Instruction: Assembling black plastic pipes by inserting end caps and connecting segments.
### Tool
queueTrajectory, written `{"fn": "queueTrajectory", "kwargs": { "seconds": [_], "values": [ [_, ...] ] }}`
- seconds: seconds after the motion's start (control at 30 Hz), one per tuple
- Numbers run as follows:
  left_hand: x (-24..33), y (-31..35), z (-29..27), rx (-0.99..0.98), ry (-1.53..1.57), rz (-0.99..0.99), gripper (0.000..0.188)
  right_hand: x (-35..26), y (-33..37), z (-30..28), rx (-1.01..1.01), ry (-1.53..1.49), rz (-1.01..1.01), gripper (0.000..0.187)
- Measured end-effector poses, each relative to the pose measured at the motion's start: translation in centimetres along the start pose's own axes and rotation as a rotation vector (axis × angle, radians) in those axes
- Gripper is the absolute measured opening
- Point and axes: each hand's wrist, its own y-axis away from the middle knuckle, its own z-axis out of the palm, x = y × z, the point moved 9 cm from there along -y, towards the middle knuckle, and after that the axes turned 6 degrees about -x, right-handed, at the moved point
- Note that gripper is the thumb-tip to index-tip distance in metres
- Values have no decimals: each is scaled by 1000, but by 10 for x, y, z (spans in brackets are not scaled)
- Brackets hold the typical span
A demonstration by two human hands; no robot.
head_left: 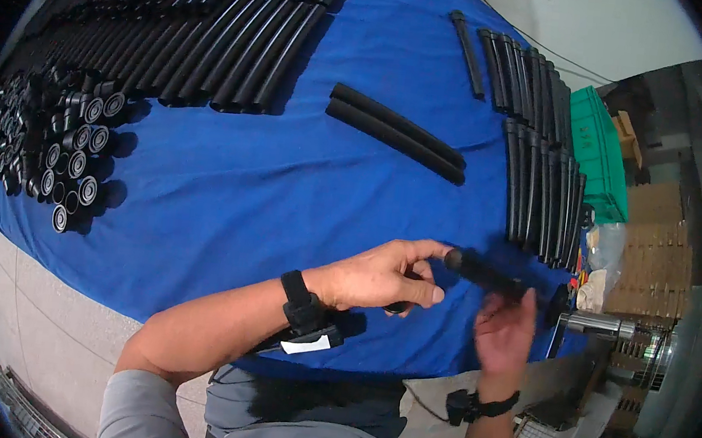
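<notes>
My left hand (388, 277) is over the blue cloth with its fingers curled. A small dark part (397, 307) shows at its palm, mostly hidden. Its index fingertip points to the near end of a short black tube (485, 272), touching or almost touching it. My right hand (505, 331), smeared by motion, has its fingers at the tube's other end and appears to hold it tilted above the cloth. Two long black tubes (397, 133) lie side by side farther back. Both wrists wear black straps.
Rows of long black tubes (249, 49) cover the back left, with a heap of black caps (77, 163) in front. Thinner black tubes with collared ends (532, 186) line the right side. Beyond are a green crate (598, 158) and a metal cylinder fixture (598, 325) at the table edge.
</notes>
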Motion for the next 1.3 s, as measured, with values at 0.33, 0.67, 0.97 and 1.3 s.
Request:
{"fn": "queueTrajectory", "kwargs": {
  "seconds": [0.33,0.67,0.97,1.3],
  "values": [
    [17,3,6,-67,11,119,52,31,29,12,-264,633,357,39],
    [18,4,17,-143,35,90,51,10,-4,57,-323,1544,-295,49],
    [19,5,10,-106,52,98,42,19,8,38,-441,1340,6,46],
    [19,7,15,-158,44,84,43,13,2,32,-278,1092,46,69]
  ]
}}
